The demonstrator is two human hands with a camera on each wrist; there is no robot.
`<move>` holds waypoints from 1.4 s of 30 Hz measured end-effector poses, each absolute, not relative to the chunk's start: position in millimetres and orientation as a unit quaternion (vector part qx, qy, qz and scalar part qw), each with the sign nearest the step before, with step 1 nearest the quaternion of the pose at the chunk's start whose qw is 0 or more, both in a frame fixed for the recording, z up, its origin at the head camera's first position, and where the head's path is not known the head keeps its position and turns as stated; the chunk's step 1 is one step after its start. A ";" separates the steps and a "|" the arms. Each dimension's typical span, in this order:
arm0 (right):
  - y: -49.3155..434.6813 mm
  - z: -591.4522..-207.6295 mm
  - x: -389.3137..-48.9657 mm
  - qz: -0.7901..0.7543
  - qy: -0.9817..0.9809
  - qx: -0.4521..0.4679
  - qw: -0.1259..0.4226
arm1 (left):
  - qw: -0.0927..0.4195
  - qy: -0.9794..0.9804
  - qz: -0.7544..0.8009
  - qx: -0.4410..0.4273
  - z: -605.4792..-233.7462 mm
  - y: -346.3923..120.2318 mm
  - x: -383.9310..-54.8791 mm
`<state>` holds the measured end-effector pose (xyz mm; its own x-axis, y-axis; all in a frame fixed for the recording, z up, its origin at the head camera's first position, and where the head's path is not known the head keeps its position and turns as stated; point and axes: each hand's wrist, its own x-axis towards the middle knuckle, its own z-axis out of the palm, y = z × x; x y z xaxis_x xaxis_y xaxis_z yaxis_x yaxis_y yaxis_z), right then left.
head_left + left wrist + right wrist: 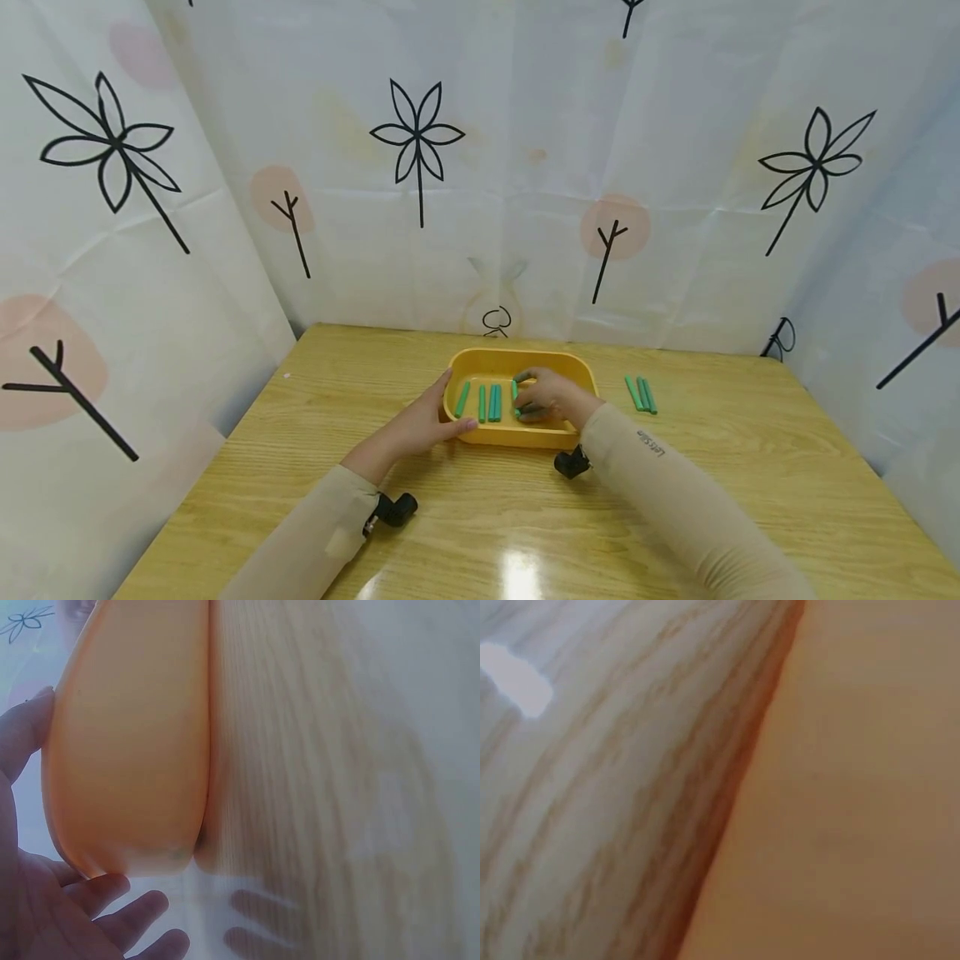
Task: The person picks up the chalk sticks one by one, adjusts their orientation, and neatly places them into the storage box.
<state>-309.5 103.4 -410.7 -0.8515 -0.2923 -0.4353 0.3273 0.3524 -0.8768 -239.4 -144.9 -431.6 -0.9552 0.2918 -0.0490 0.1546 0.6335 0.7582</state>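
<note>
A yellow plastic tray [517, 436] with rounded corners rests on the wooden table. My left hand [420, 425] holds its left end: the thumb lies against the front rim, the fingers along the end wall. In the left wrist view the fingers [135, 919] are spread around the tray's end. Inside the tray, a green stick [462, 400] leans at the left beside other green and teal sticks [495, 402]. My right hand [551, 396] reaches into the tray and pinches a green stick [515, 398] near its ends. The right wrist view has only tray wall [870, 787] and table.
Three green sticks [642, 394] lie side by side on the table [720, 467], to the right of the tray. A white patterned sheet [517, 250] hangs behind the table and along both sides. A black wrist mount [573, 462] sits close to the tray's front right corner.
</note>
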 end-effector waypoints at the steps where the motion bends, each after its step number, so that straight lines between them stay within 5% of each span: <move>1: 102.7 -411.3 -309.2 -0.568 0.777 0.014 0.272 | 0.084 0.900 0.409 0.124 -431.5 -144.9 -239.3; 42: 147.9 -346.6 -296.7 -0.532 0.806 -0.048 0.256 | 0.080 0.901 0.405 0.133 -432.5 -145.8 -238.2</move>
<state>-296.7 147.9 -346.6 -0.8647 -0.3497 -0.3606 0.1938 0.4302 -0.8817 -238.2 -145.8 -432.5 -0.9517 0.3050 -0.0367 0.1751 0.6367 0.7509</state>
